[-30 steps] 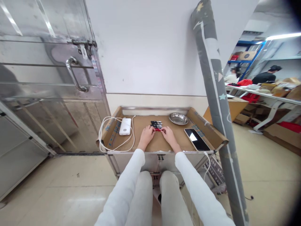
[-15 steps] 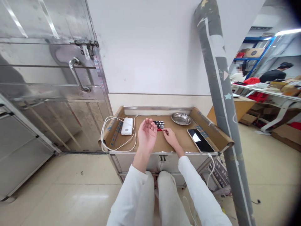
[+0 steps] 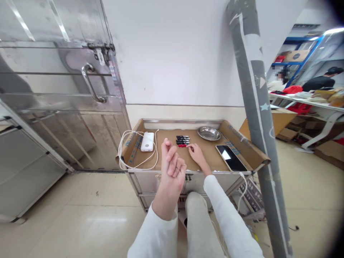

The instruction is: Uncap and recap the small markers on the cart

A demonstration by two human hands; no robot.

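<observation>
While raised and empty, left hand [image 3: 172,168] fingers curled; right hand [image 3: 197,154] fingers on red piece [image 3: 182,145].

White power bank [image 3: 148,141] and white cable [image 3: 124,152] lie on brown cardboard [image 3: 166,148]. Small black sticks [image 3: 182,139], one red [image 3: 182,145]. Silver metal dish [image 3: 209,133]. Black phone [image 3: 231,158]. Grey roll [image 3: 252,93] patterned with pale stars.

The person wears long white sleeves on both arms, bunched in soft folds at the wrists, and pale light-grey trousers, with both hands left bare.
</observation>
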